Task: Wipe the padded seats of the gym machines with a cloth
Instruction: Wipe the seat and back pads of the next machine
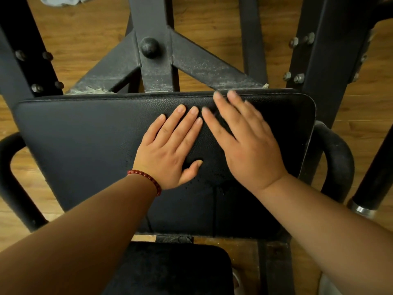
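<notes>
A black padded seat (pixel 85 145) of a gym machine fills the middle of the view. My left hand (pixel 170 147), with a red bead bracelet at the wrist, rests flat on the pad with straight fingers. My right hand (pixel 244 143) lies flat beside it, fingers spread toward the pad's far edge, slightly blurred. Neither hand holds anything. A pale cloth (pixel 63 1) lies on the floor at the top left edge, only partly in view. A second dark pad (pixel 170 271) sits below, close to me.
A dusty black steel frame (pixel 155 69) with a round knob (pixel 149 47) and bolted uprights stands behind the pad. Curved black handles (pixel 338 154) flank the seat on both sides. Wooden floor (pixel 212 28) shows all around.
</notes>
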Available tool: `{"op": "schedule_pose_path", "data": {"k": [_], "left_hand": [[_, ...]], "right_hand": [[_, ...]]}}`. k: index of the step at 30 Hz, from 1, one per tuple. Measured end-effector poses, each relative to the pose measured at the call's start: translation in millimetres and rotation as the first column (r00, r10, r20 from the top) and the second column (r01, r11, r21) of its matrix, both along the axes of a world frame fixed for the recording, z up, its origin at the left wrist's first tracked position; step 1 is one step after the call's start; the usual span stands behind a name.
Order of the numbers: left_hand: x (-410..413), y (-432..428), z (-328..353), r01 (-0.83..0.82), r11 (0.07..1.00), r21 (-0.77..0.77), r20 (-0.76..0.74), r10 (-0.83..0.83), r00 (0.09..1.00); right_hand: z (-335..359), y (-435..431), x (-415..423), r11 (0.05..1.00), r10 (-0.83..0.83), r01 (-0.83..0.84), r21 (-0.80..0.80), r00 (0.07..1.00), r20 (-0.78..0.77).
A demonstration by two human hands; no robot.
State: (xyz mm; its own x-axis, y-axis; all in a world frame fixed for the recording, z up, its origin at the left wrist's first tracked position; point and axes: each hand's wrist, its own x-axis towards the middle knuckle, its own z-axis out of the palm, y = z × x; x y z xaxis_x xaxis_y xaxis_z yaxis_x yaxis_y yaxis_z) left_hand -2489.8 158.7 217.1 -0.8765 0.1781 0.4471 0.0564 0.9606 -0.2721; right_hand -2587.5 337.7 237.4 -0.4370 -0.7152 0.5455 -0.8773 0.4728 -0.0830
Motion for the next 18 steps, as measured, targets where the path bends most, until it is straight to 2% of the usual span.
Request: {"op": "schedule_pose_path", "data": {"k": [3, 10, 15, 18], "left_hand": [[0, 0, 0, 0.001, 1.000, 0.001, 0.004, -0.001, 1.000], [-1, -1, -1, -0.003, 1.000, 0.002, 0.015, 0.003, 1.000], [0, 0, 2, 0.006, 1.000, 0.018, 0.024, -0.007, 1.000], [0, -1, 3, -0.002, 1.000, 0.023, 0.037, 0.001, 0.999]], "right_hand": [[-8, 21, 8, 0.995, 0.053, -0.051, 0.085, 0.998, -0.019], [10, -12, -10, 0.995, 0.100, -0.099, 0.025, 0.994, -0.050], [4, 31, -11, 0.971, 0.149, -0.137, 0.196, 0.988, -0.048], [14, 21, -17, 0.952, 0.198, -0.181, 0.248, 0.979, -0.044]]}}
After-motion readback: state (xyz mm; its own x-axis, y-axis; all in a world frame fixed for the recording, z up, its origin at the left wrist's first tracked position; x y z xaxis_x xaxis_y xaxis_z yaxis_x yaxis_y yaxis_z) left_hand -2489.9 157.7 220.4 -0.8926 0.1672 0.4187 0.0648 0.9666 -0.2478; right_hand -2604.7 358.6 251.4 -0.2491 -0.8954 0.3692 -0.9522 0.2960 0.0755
